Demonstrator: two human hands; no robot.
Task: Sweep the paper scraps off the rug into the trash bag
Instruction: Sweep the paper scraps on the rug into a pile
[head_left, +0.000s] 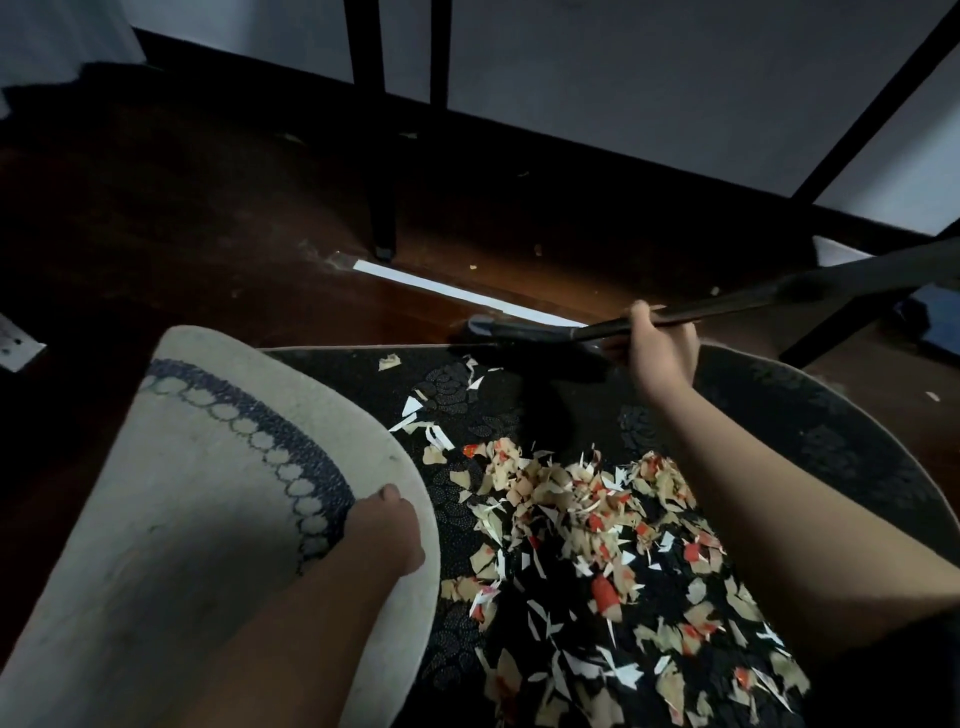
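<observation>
Right hand gripping near-level broom

You are looking down at a dark reddish-brown wooden floor in a dim room. Beyond it runs a pale wall with a dark baseboard. Thin black furniture legs stand on the floor, perhaps a table's. A bright strip of light lies across the boards, with small crumbs near it.
</observation>
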